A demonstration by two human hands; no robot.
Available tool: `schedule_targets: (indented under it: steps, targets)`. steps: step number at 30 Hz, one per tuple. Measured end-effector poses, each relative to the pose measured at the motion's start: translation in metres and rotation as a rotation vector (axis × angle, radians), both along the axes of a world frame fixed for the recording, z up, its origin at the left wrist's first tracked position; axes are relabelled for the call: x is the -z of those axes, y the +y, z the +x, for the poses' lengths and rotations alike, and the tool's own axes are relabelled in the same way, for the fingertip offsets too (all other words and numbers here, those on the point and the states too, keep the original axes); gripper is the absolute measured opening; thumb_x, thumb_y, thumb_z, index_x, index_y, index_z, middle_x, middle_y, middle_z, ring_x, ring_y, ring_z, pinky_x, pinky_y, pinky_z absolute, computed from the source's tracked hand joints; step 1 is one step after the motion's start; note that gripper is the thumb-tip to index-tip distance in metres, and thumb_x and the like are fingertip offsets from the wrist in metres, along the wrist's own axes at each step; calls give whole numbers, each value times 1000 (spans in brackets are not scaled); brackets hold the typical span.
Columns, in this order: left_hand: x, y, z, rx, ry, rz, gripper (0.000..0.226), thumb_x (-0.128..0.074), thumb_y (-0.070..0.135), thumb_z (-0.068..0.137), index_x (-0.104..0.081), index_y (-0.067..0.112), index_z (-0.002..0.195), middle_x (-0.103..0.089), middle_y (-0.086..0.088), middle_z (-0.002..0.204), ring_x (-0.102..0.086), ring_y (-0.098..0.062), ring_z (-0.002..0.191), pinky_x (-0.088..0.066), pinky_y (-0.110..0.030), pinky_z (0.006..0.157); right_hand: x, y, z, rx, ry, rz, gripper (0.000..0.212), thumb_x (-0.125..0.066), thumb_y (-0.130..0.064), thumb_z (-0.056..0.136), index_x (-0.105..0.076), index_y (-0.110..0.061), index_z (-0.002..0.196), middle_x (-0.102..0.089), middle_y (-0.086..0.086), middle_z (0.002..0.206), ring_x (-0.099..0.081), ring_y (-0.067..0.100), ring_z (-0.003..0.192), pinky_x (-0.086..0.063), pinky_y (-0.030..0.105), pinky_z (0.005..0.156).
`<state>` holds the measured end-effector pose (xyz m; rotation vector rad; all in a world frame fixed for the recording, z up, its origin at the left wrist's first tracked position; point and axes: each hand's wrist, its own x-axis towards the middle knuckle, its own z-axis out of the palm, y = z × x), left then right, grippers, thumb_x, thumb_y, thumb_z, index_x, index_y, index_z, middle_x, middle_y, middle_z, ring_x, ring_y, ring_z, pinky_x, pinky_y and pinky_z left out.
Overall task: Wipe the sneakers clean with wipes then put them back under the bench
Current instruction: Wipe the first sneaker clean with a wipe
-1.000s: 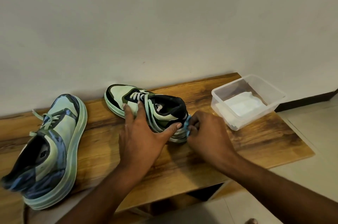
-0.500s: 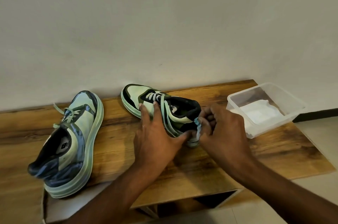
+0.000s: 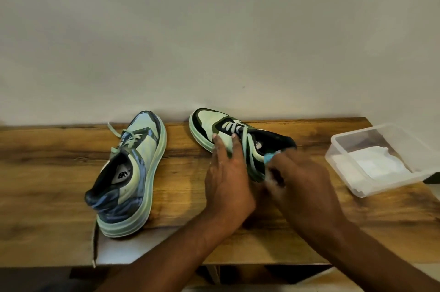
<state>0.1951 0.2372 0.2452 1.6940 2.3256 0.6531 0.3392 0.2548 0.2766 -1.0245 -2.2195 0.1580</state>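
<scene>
Your right hand (image 3: 302,179) has slid from the heel up along the collar of the right sneaker (image 3: 240,141), fingers pinched on the blue wipe (image 3: 270,157). Your left hand (image 3: 228,179) stays flat on the laces just ahead of that pinch, steadying it on the bench (image 3: 185,196). So wiping's ongoing; the other sneaker (image 3: 133,172) waits well left, the tub (image 3: 381,160) right.

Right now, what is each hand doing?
Left hand: open, fingers pressing on the green sneaker.
Right hand: pinching a blue wipe at the sneaker's heel.
</scene>
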Motion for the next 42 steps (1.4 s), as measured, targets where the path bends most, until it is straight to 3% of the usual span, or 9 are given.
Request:
schedule_targets:
  steps: [2,5,9,13,19,24,27,36,42]
  targets:
    - [2,-1,-2,12,31,-2,127,-85,43,83,12,30,164,20,-11,172,-25,-37,155,-38,-42,117,3,-3,-3,-30,-33,-51,26,-85,-2,75,-67,-18,86,-63,-3,83,-59,12,66,-56,31,55]
    - [3,0,-5,24,-4,-11,126,-85,51,81,7,32,165,19,-10,172,-21,-36,157,-36,-43,119,-13,-1,3,7,106,-71,26,-87,-8,73,-66,-20,84,-63,-8,78,-61,8,67,-56,33,56]
    - [-2,2,-7,24,-127,-13,132,-77,80,66,-7,31,167,16,-6,173,-17,-33,158,-31,-44,124,-39,-2,9,44,281,32,20,-85,-10,73,-68,-16,81,-65,-6,73,-63,11,63,-53,35,54]
    - [-1,3,-11,40,-161,5,135,-76,90,56,-22,31,165,11,-2,174,-22,-31,157,-33,-44,124,-45,5,10,114,377,-47,14,-81,-10,76,-69,-19,79,-69,-5,69,-65,14,59,-56,40,56]
    - [4,-8,-8,274,-264,92,121,-85,81,53,-35,46,157,2,4,175,-27,-19,156,-21,-27,124,-50,5,4,165,396,-38,16,-81,-10,73,-69,-21,77,-66,-8,66,-64,14,60,-49,26,55]
    - [11,-5,-7,482,-401,32,131,-91,68,60,-10,54,161,18,17,172,2,-4,158,-20,-38,129,-53,6,-2,172,436,-31,9,-78,-17,77,-70,-19,81,-67,-10,70,-65,11,68,-49,14,59]
    - [9,6,-10,562,-455,9,128,-93,60,63,-11,55,161,16,19,172,12,-3,158,-18,-42,130,-53,7,-8,170,469,-48,11,-77,-22,79,-70,-19,86,-68,-12,75,-66,8,70,-51,13,62]
    - [14,19,-13,642,-583,93,117,-98,41,67,-28,41,161,-29,16,167,-28,-13,155,-42,-50,118,-52,8,-30,78,592,-140,22,-87,-20,79,-70,-20,93,-71,-17,85,-71,6,76,-53,11,62]
    - [18,17,-7,690,-471,-3,90,-95,29,70,-45,29,145,-58,-2,142,-59,-21,127,-56,-43,100,-48,1,-46,-27,679,-223,35,-87,-5,78,-72,-16,108,-74,-5,90,-73,16,79,-59,21,65]
